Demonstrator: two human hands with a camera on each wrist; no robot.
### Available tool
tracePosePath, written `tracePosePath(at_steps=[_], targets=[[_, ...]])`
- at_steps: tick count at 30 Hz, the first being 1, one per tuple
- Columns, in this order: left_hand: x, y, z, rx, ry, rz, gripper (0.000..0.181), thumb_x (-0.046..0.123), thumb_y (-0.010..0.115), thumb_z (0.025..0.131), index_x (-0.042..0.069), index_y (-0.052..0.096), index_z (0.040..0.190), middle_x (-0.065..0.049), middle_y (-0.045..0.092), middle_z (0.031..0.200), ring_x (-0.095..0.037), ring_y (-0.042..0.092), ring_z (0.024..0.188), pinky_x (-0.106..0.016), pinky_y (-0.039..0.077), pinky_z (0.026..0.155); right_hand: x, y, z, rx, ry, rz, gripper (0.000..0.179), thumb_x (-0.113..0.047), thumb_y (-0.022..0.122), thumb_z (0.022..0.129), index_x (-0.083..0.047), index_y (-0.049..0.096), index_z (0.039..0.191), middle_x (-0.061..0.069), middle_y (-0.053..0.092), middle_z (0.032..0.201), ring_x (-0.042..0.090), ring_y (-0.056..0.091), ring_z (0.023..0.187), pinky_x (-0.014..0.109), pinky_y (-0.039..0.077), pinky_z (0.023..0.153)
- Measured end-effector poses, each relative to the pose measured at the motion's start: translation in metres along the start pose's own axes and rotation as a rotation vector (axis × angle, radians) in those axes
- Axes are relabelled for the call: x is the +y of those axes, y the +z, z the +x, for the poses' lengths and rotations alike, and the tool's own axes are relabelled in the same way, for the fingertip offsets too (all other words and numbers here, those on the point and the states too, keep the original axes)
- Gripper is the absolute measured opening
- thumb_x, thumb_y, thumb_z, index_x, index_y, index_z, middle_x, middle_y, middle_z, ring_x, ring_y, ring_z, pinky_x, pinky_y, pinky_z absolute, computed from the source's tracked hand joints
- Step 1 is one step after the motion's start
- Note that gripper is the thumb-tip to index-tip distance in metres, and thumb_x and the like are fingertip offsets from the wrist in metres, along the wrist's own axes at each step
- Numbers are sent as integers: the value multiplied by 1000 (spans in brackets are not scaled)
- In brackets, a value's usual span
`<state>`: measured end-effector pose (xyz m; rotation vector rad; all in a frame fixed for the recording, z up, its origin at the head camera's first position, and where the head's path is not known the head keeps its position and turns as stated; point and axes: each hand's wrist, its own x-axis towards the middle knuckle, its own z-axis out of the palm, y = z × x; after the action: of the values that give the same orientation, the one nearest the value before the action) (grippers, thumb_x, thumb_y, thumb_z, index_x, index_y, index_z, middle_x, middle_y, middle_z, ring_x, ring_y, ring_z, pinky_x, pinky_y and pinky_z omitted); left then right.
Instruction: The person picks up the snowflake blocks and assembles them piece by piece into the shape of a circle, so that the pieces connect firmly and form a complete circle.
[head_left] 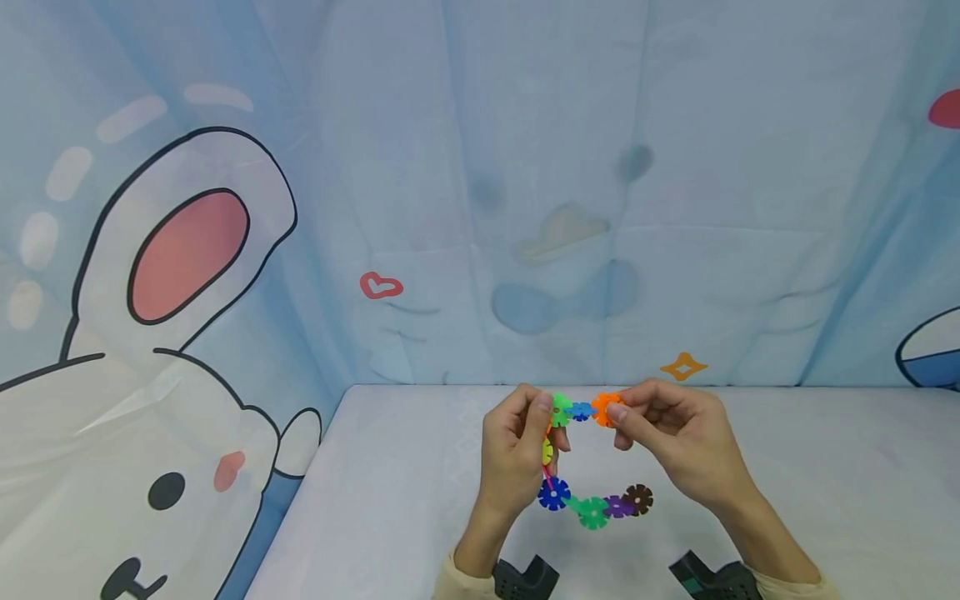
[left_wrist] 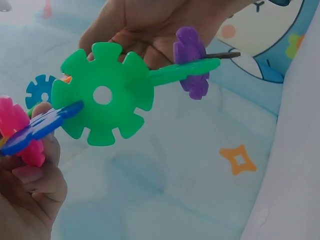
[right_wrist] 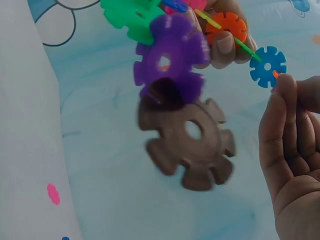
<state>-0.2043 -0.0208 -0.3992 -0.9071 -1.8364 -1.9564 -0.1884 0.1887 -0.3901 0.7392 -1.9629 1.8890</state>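
Nearest the right-wrist camera, a brown, notched plastic disc [right_wrist: 210, 145] is ending a multicoloured chain of joined discs [head_left: 555, 499] above a white table [head_left: 405, 500]. Left hand [head_left: 513, 454] is gripping the chain; right hand [head_left: 686, 437] is pinching its orange disc [head_left: 603, 412]. Both ends are sitting apart; what remains is unclear.

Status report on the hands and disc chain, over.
Left hand gripping disc chain. Right hand pinching orange disc. Chain curved, unclosed. Brown disc at loose end, blocking part of right wrist view.
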Motion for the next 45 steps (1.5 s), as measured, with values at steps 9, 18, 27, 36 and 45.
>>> tracePosePath(at_steps=[9,18,27,36,45], targets=[[-3,-1,-1,-46,-42,-72,30,9,42,114,-6,51,90,-26,55,62,-16,49,37,-22,47,36,2,4,1,-17,-15,10,17,17,66,94,3,73,101,1,78,85,15,70,64,24,60,63],[-11,-7,0,-56,-393,-108,34,26,37,114,-2,52,101,-43,53,67,-8,52,38,-20,36,36,15,15,4,21,142,-173,11,-2,71,100,3,76,109,-2,77,83,18,71,66,27,62,64],[-18,-19,3,-38,-396,-111,29,14,44,110,-8,64,107,-18,50,52,-8,49,39,-22,49,41,40,3,8,45,224,-362,29,-25,62,109,-2,74,122,5,79,93,18,76,78,26,64,71],[-20,-50,3,152,-397,-125,35,13,41,109,-12,66,109,3,50,51,-8,48,39,-20,48,41,125,-4,-3,-143,354,-713,59,-36,61,108,-2,50,155,30,53,154,54,51,138,71,49,107],[-16,-50,6,161,-399,-139,36,14,41,109,-13,65,109,3,51,51,-8,49,40,-20,49,42,156,10,-8,-189,306,-841,63,-33,74,98,-2,55,150,40,46,152,65,45,133,79,43,104]])
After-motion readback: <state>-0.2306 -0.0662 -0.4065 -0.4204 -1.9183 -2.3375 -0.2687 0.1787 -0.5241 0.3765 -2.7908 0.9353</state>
